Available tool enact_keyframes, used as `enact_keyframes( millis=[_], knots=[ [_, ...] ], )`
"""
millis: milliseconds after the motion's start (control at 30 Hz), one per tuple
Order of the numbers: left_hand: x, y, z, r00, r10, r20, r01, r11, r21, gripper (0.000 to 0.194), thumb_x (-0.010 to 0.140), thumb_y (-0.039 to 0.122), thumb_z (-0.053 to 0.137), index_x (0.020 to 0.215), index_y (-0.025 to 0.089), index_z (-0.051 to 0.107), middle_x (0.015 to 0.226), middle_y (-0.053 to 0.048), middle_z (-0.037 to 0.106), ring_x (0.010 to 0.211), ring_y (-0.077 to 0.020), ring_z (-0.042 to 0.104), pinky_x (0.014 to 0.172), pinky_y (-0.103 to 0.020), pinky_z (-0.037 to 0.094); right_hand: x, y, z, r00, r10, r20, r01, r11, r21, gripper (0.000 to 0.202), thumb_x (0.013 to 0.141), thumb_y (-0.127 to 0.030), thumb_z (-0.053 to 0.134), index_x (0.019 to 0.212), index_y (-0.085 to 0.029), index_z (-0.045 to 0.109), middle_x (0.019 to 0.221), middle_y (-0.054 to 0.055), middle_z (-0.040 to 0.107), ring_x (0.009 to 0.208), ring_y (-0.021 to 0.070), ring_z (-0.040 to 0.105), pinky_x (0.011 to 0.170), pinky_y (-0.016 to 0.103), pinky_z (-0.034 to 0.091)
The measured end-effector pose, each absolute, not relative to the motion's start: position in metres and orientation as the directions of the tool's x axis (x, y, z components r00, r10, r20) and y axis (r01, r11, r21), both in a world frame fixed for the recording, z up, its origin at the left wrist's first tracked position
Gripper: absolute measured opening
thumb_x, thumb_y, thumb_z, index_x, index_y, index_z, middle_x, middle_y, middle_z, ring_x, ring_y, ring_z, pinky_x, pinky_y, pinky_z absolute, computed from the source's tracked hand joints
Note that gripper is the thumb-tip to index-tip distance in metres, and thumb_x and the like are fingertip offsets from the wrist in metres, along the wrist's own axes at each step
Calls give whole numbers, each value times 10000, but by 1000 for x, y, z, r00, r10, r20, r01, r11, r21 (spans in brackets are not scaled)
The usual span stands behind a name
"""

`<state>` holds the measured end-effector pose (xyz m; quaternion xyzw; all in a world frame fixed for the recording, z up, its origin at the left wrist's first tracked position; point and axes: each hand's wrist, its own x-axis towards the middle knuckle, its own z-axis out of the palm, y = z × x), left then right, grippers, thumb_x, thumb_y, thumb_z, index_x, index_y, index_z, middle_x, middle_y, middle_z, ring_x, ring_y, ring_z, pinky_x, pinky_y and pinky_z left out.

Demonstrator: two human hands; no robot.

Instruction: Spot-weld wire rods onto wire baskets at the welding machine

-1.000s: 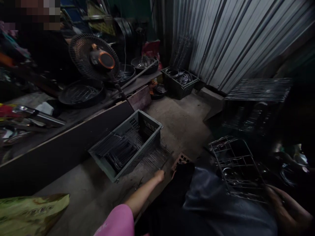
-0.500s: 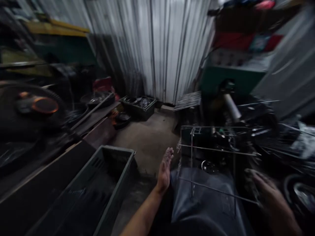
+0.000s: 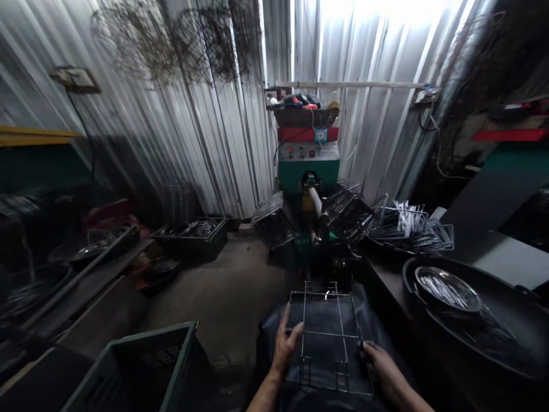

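Note:
A rectangular metal wire frame (image 3: 323, 333) with crossing rods lies over my lap, on a dark apron (image 3: 377, 320). My left hand (image 3: 283, 346) is at its left side, with the fingers along the outer edge and the thumb over the wire. On the right side, my right hand (image 3: 380, 366) is closed round the edge wire, its fingertips dark and partly hidden. Beyond the frame stands a green machine (image 3: 309, 171) with a red band, switches and a pale cylindrical arm (image 3: 316, 201).
A green plastic crate (image 3: 189, 343) sits at lower left. Stacked wire racks (image 3: 272, 220) flank the machine. At right, a large black pan (image 3: 412, 286) holds a metal dish of rods (image 3: 448, 289). A dark bin of metal parts (image 3: 193, 240) stands by the corrugated wall (image 3: 223, 154).
My view has turned right and upward. The wire frame, upright-looking before, now lies flatter over my lap. My left hand, apart from it earlier, now grips its left side.

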<state>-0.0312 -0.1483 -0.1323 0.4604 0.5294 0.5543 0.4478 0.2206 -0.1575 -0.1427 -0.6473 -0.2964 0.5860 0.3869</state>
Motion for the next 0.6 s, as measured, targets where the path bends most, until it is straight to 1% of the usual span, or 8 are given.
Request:
enact_keyframes(
  millis=[100, 167, 267, 333, 400, 500, 567, 600],
  knots=[
    [-31, -160, -136, -229, 972, 58, -11, -62, 998, 622, 741, 397, 519, 1314, 195, 386, 1412, -65, 348, 1305, -232, 284, 1044, -341, 286, 221, -163, -151, 112, 827, -552, -138, -537, -832, 174, 649, -362, 539, 660, -193, 499, 408, -82, 370, 286, 43, 253, 324, 162, 176],
    [-30, -169, -140, -274, 959, 72, -16, -80, 997, 632, 730, 407, 523, 1309, 191, 395, 1364, -78, 417, 1256, -245, 364, 995, -335, 351, 219, -166, -153, 86, 840, -536, -129, -524, -842, 197, 634, -387, 532, 660, -192, 510, 412, -74, 392, 298, 56, 289, 333, 177, 224],
    [-27, -182, -143, -338, 940, 55, -41, -73, 996, 694, 719, 457, 517, 1333, 176, 358, 1142, -97, 585, 1061, -241, 537, 846, -303, 448, 218, -170, -151, 109, 897, -429, -94, -421, -902, 260, 587, -441, 557, 650, -191, 519, 501, -31, 503, 431, 103, 467, 443, 212, 380],
    [-25, -190, -141, -380, 922, 74, -30, -92, 995, 739, 708, 488, 517, 1348, 170, 330, 975, -77, 631, 926, -220, 586, 778, -283, 458, 218, -171, -148, 140, 935, -326, -50, -322, -945, 300, 568, -476, 562, 645, -188, 525, 594, -1, 568, 597, 149, 557, 570, 238, 442],
    [-23, -194, -137, -406, 906, 120, 33, -117, 993, 775, 685, 518, 533, 1350, 176, 329, 823, -40, 630, 786, -196, 593, 712, -270, 455, 220, -170, -147, 158, 952, -261, 12, -266, -964, 328, 581, -503, 537, 655, -183, 536, 647, 15, 591, 690, 177, 575, 636, 253, 451],
    [-20, -193, -132, -405, 904, 138, 113, -100, 988, 809, 668, 543, 550, 1353, 176, 324, 601, 24, 542, 579, -156, 535, 605, -259, 433, 225, -164, -148, 153, 965, -212, 109, -229, -967, 343, 628, -516, 485, 670, -181, 548, 660, 22, 591, 695, 184, 569, 628, 258, 446],
    [-21, -188, -132, -396, 911, 113, 115, -73, 991, 809, 673, 544, 547, 1356, 179, 315, 552, 40, 501, 526, -144, 509, 578, -257, 429, 228, -157, -148, 148, 973, -175, 190, -202, -961, 336, 659, -511, 472, 662, -185, 553, 659, 25, 593, 693, 188, 571, 616, 257, 440],
    [-21, -185, -133, -394, 913, 102, 110, -64, 992, 806, 673, 542, 546, 1357, 185, 313, 567, 35, 514, 529, -145, 514, 584, -260, 437, 229, -153, -147, 146, 977, -157, 243, -189, -951, 326, 672, -502, 475, 655, -187, 556, 655, 27, 595, 698, 192, 574, 614, 256, 437]
  ],
)
